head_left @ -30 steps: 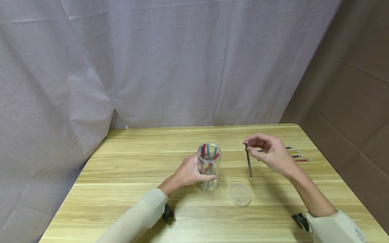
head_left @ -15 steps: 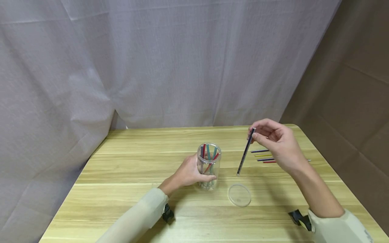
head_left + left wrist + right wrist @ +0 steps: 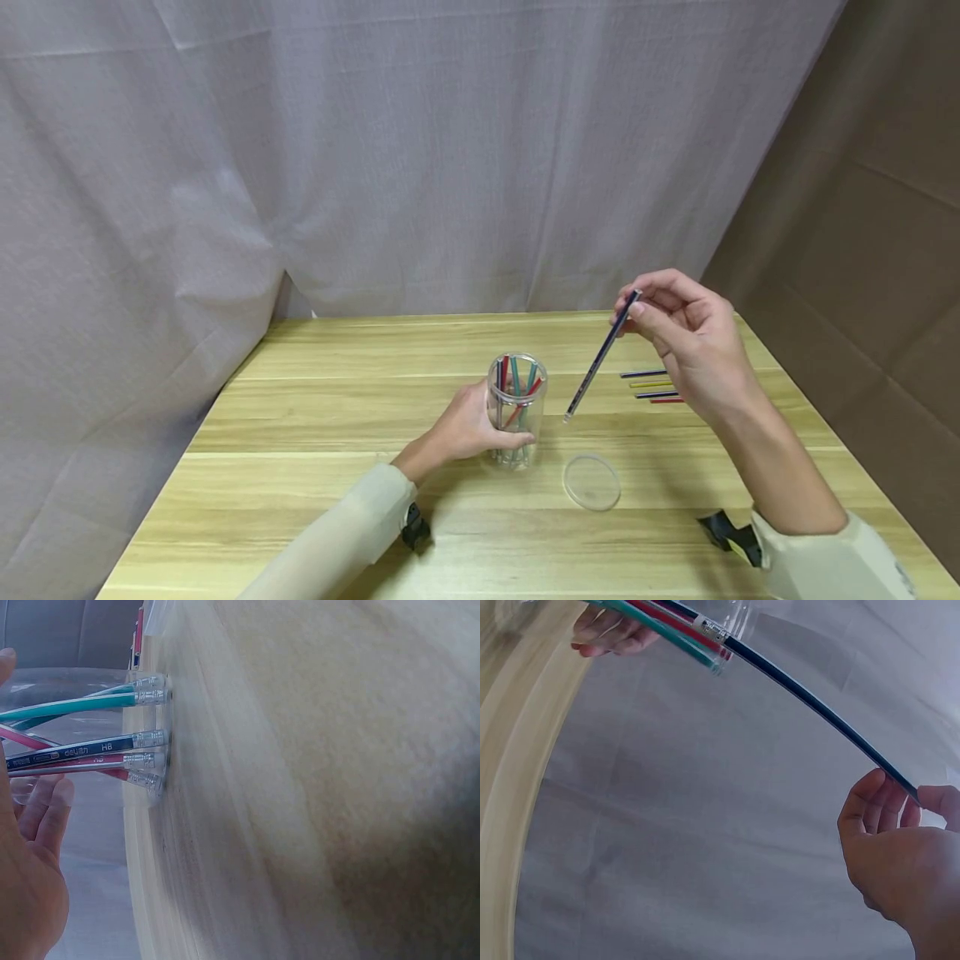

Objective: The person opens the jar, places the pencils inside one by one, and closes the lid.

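Note:
A clear plastic jar [image 3: 531,450] stands upright on the table, holding several red, teal and dark blue pencils [image 3: 90,746] with their eraser ends down. My left hand [image 3: 465,423] grips the jar from its left side, thumb across the front. To the right of the jar and above the table, my right hand [image 3: 693,337] pinches a dark blue pencil [image 3: 600,358] near its upper end between thumb and fingers. That pencil slants, its silver eraser end pointing down and left toward the jar. In the right wrist view the eraser end overlaps the jar's mouth.
A round clear lid [image 3: 592,482] lies flat on the table in front and to the right of the jar. Several pencils [image 3: 651,384], blue, yellow and red, lie side by side at the right, partly behind my right hand. Grey cloth [image 3: 420,167] hangs behind the table.
My right hand has risen, lifting the dark blue pencil and tilting it so its eraser end swings left toward the jar. The left hand and the jar have stayed in place.

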A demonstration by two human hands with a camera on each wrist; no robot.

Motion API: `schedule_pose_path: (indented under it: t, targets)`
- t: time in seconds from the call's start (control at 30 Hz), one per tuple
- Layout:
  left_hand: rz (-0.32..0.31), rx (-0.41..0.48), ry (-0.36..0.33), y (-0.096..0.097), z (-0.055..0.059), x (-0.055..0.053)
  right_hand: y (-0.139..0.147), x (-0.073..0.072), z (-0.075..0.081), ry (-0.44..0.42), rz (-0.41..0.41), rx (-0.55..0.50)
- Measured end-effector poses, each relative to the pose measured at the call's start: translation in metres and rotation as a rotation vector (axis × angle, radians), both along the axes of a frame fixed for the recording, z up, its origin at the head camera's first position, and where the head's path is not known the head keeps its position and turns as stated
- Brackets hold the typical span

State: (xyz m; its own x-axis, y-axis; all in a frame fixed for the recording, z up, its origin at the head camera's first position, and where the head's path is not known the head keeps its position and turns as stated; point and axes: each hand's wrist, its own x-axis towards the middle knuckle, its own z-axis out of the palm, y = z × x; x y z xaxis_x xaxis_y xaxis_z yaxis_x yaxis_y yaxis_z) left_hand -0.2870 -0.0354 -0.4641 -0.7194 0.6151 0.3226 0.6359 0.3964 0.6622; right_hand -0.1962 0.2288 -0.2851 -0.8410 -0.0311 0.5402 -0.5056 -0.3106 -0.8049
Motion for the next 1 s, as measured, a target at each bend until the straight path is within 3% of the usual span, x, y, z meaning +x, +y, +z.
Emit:
schedule_pose_path:
  t: [0.4, 0.6, 1.0]
  targets:
    - [-0.007, 0.007, 0.0, -0.001, 0.0, 0.0, -0.019, -0.002, 0.018, 0.036, -0.023, -0.166]
    - [-0.004, 0.008, 0.006, -0.001, 0.001, 0.001, -0.032, -0.008, 0.02, 0.041, -0.053, -0.208]
    - [0.005, 0.005, 0.006, -0.001, 0.001, 0.003, -0.044, -0.024, -0.002, -0.029, -0.117, -0.093]
